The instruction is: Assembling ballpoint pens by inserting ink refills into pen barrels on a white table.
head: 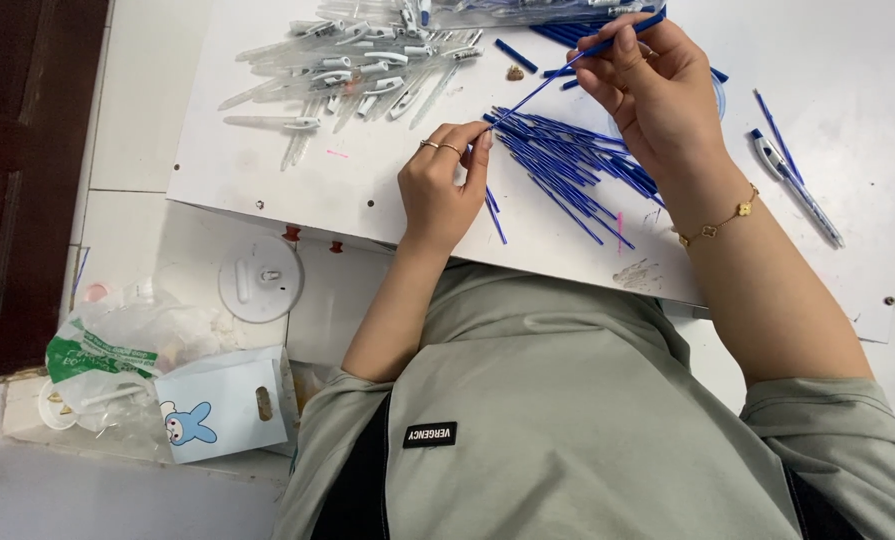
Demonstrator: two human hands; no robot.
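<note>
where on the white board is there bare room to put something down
Bare patches on the white board: between the clear pen barrels and the left hand, and between the right hand and the assembled pen. It is crowded at the blue refill pile between the hands.

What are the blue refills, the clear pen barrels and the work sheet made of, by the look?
Blue refills: thin plastic tubes, probably; uniform glossy blue, one held between right hand and left hand.
Clear pen barrels: transparent plastic; the sheet shows through them.
Work sheet: looks like matte white card or board; scuffed, no glare.
</note>
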